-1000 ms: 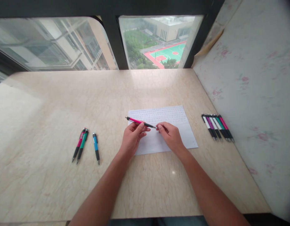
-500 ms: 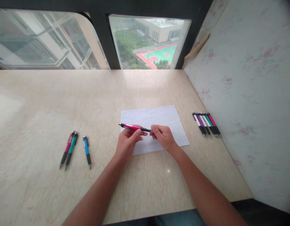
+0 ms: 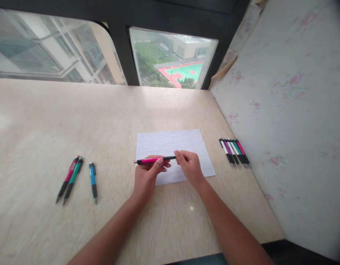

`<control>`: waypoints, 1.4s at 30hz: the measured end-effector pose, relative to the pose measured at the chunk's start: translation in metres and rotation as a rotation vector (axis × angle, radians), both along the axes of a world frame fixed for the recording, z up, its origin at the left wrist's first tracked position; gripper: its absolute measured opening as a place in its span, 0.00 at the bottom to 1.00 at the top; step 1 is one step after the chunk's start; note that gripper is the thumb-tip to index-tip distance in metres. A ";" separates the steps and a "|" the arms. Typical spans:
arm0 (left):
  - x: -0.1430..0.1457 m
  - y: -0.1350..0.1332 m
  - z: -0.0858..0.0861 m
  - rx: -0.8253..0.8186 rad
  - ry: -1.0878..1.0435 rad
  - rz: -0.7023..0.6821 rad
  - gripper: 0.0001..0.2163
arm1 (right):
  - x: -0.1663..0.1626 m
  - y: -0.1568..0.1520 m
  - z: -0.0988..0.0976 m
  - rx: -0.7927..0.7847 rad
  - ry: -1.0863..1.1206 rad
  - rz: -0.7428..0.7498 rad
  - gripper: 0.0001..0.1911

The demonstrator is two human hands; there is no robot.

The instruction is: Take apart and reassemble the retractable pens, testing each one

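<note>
A pink pen [image 3: 150, 161] with a black grip lies level between my hands, above a sheet of paper [image 3: 170, 140] covered in lines of writing. My left hand [image 3: 148, 176] is closed around its pink barrel. At the tip end, the thumb and fingers of my right hand [image 3: 190, 164] pinch the pen, which hides the tip itself. Off to the left rest a pink pen [image 3: 68, 176] and a green pen [image 3: 73, 178] side by side, touching. A blue pen [image 3: 92, 181] lies a little apart from them.
On the right, a row of several pens [image 3: 234, 151] in white, purple, green and pink lies near the flowered wall [image 3: 291, 129]. Dark-framed windows [image 3: 172, 55] stand behind the marble-patterned surface [image 3: 112, 117].
The pen has turned in my left hand, so its clip no longer shows the same way. The whole view has shifted and tilted slightly; the pens on the surface keep their arrangement.
</note>
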State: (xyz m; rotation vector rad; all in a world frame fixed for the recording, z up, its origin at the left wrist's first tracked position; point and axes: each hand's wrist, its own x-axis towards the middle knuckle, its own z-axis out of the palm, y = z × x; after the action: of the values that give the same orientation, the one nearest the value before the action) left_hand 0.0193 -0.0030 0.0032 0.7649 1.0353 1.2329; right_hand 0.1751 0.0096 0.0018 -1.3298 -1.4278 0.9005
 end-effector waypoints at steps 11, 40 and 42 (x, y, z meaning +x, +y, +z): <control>-0.001 0.007 -0.004 -0.102 -0.126 0.061 0.12 | 0.002 0.000 -0.007 0.116 0.039 0.081 0.09; -0.006 0.014 -0.010 -0.184 -0.182 0.125 0.13 | 0.014 0.007 -0.015 0.061 -0.046 -0.059 0.06; -0.007 0.014 -0.010 -0.183 -0.193 0.138 0.13 | 0.016 0.007 -0.015 0.096 -0.139 -0.019 0.07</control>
State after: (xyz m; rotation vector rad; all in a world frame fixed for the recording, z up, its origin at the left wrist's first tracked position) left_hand 0.0124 0.0114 -0.0073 0.4296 1.0377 1.2821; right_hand 0.1913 0.0168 -0.0135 -1.3527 -1.5424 0.7296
